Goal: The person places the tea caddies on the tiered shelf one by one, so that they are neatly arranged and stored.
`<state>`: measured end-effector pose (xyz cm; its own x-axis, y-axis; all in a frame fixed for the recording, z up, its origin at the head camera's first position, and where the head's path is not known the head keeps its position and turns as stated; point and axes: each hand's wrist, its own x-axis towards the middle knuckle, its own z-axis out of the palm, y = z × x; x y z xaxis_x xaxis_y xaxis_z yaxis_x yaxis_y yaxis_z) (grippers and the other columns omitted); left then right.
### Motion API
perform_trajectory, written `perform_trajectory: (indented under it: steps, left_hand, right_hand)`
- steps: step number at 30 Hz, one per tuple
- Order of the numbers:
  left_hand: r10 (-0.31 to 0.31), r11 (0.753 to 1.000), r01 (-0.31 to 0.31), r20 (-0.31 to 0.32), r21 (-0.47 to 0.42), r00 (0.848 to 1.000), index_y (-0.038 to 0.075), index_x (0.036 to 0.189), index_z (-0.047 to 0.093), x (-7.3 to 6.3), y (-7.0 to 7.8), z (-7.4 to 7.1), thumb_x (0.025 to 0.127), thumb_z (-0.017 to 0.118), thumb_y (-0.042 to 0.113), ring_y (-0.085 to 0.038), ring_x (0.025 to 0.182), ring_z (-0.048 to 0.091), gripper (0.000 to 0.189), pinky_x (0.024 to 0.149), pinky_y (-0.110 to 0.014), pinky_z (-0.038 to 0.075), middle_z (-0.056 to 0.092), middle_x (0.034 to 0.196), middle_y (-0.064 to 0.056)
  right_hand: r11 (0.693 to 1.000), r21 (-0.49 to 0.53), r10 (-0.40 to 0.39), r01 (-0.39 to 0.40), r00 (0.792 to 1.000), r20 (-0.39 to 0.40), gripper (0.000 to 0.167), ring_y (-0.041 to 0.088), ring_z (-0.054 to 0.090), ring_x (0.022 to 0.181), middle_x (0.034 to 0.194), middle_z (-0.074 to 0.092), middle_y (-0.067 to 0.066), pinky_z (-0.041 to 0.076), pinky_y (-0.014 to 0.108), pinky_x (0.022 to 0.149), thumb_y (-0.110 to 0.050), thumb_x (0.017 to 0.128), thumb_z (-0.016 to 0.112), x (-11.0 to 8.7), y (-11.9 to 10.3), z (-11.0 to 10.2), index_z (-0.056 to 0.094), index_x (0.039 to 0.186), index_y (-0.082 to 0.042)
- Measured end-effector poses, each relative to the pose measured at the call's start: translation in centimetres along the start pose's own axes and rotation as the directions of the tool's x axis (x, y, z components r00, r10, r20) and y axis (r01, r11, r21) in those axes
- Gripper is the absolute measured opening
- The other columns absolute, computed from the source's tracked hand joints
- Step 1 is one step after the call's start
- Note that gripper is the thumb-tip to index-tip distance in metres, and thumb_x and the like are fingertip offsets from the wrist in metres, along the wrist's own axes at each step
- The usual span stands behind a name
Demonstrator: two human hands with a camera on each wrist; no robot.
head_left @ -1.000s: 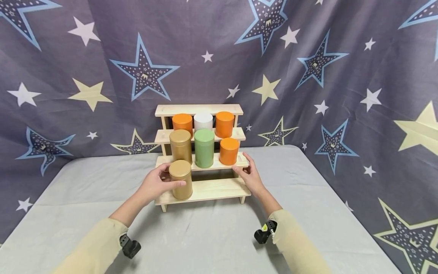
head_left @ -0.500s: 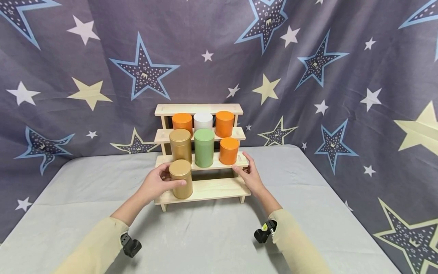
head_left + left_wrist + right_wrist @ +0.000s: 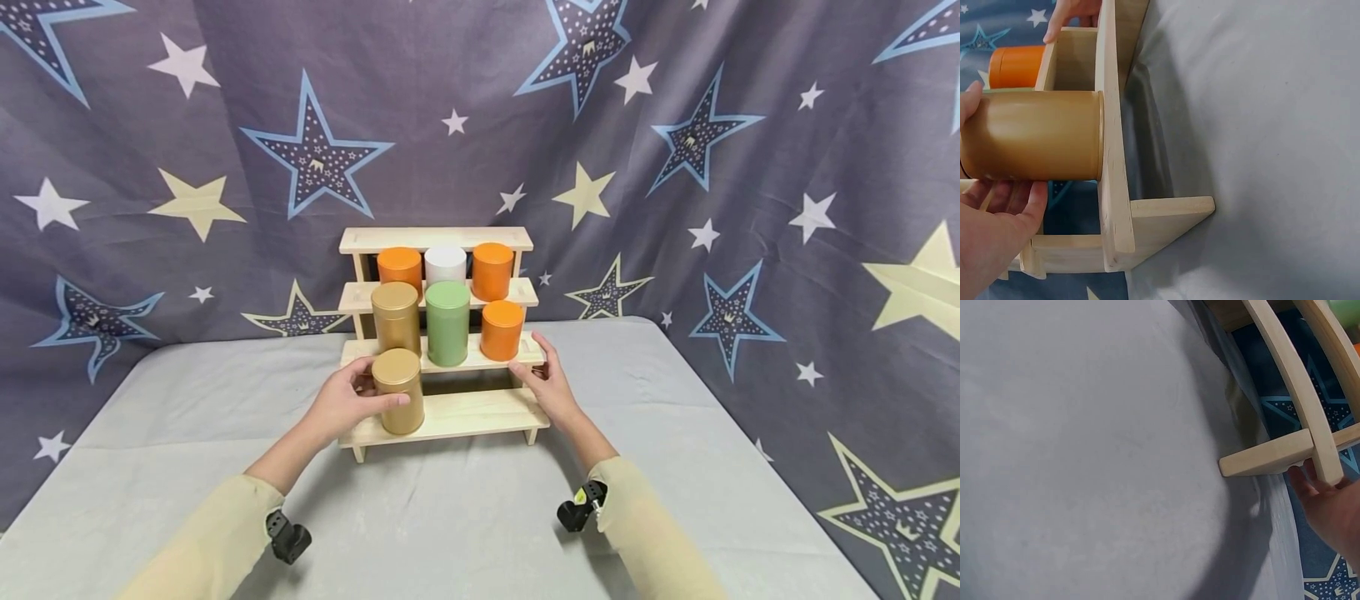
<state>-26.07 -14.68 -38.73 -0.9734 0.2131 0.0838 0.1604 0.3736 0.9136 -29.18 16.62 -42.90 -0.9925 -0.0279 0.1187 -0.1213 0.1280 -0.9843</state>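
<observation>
My left hand (image 3: 343, 406) grips a gold canister (image 3: 399, 400) that stands upright at the left of the lowest step of a tiered wooden display stand (image 3: 480, 415). In the left wrist view, thumb and fingers lie on opposite sides of this gold canister (image 3: 1041, 137), and its base meets the board. With my right hand (image 3: 551, 390) I hold the right end of the stand's second step, beside an orange canister (image 3: 502, 333). A green canister (image 3: 447, 327) and another gold canister (image 3: 396, 321) share that step. The right wrist view shows the right fingers partly hidden behind the wood.
On the third step stand two orange canisters, one left (image 3: 400, 268) and one right (image 3: 492, 273), with a white canister (image 3: 446, 265) between them. The stand rests on a grey cloth surface (image 3: 465, 525), before a star-patterned curtain (image 3: 450, 175).
The held gold canister has shifted very slightly to the right, along with my left hand. My right hand and the stand have stayed in place.
</observation>
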Motion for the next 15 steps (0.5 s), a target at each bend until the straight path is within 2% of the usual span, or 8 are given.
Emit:
perform_trajectory:
  steps: [5, 15]
  left_hand:
    - [0.001, 1.0, -0.001, -0.014, -0.005, 1.0, 0.0, 0.129, 0.047, -0.03, -0.01, 0.13, 0.075, 0.079, 0.02, -0.022, 0.102, 0.058, 0.066, 0.083, -0.017, 0.05, 0.057, 0.121, -0.019]
    - [0.024, 0.999, -0.025, -0.025, -0.04, 0.999, 0.003, 0.134, 0.042, -0.08, -0.12, 0.32, 0.075, 0.079, 0.016, -0.029, 0.108, 0.056, 0.071, 0.09, -0.025, 0.05, 0.053, 0.126, -0.018]
  right_hand:
    - [1.0, -0.004, 0.002, -0.002, 1.0, -0.001, 0.072, 0.008, 0.05, 0.091, 0.124, 0.049, 0.019, 0.047, 0.022, 0.081, -0.016, 0.091, 0.062, 0.04, 0.1, -0.03, 0.019, 0.149, -0.017]
    - [1.0, -0.008, -0.005, 0.005, 1.0, -0.004, 0.072, 0.007, 0.049, 0.089, 0.12, 0.05, 0.017, 0.047, 0.025, 0.082, -0.017, 0.091, 0.062, 0.19, 0.29, -0.01, 0.019, 0.149, -0.018]
